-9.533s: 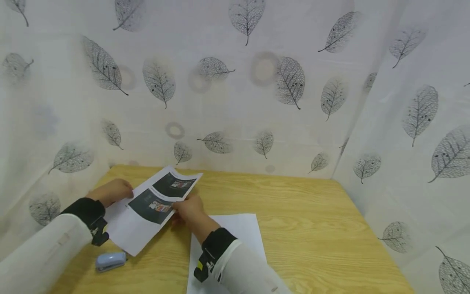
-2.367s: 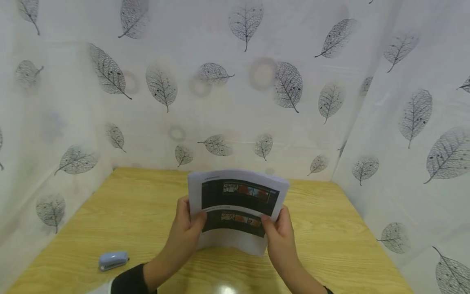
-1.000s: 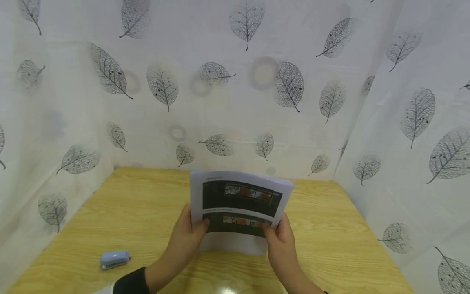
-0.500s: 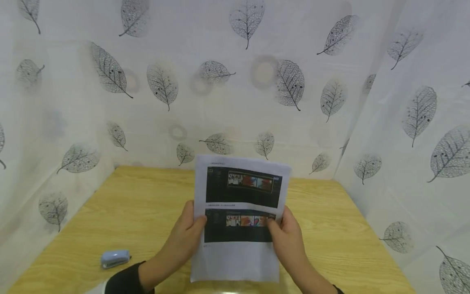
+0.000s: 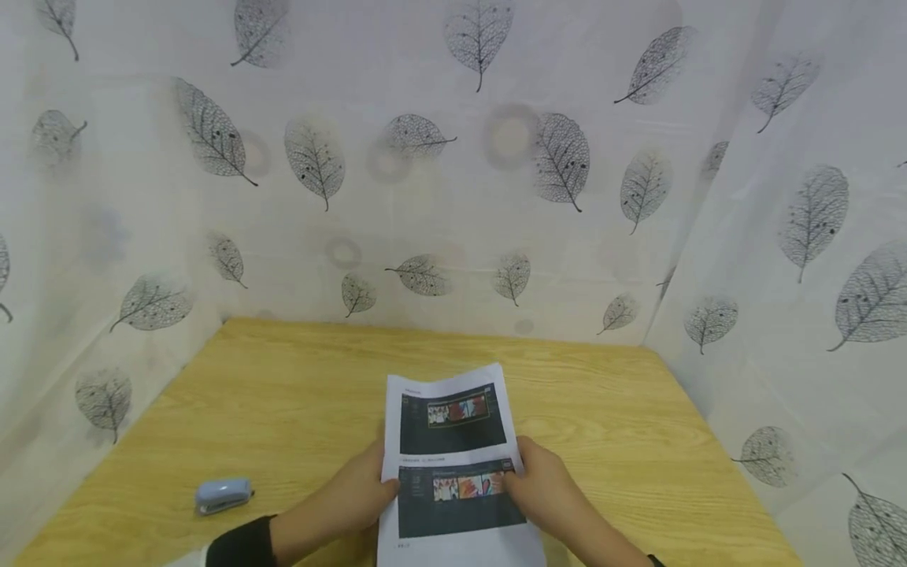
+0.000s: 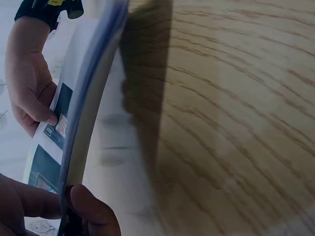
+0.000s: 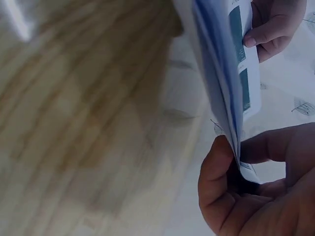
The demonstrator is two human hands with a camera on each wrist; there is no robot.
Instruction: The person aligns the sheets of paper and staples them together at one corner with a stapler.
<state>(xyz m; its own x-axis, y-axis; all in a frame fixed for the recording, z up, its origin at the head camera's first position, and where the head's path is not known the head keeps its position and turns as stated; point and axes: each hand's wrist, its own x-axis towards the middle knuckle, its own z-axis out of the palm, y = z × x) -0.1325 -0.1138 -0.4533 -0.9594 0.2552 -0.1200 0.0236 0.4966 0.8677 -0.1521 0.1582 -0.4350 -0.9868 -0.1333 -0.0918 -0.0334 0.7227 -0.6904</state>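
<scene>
In the head view, a stack of printed paper sheets (image 5: 457, 458) stands tilted over the near middle of the table, its top edge slightly bent. Two dark screenshots are printed on the top sheet. My left hand (image 5: 354, 492) pinches the left edge, thumb on the front face. Opposite it, my right hand (image 5: 544, 487) grips the right edge the same way. Several layered edges of the paper stack (image 6: 81, 113) show in the left wrist view. In the right wrist view, the fingers of my right hand (image 7: 275, 187) curl behind the sheets.
A light blue stapler (image 5: 223, 494) lies on the wooden table (image 5: 609, 425) at the left. Leaf-patterned white curtains (image 5: 439, 213) enclose the back and both sides of the table.
Earlier, my hands held paper at the left while white paper lay on the table. Both hands then held one stack mid-table; in the last half second it lowered and tilted away.
</scene>
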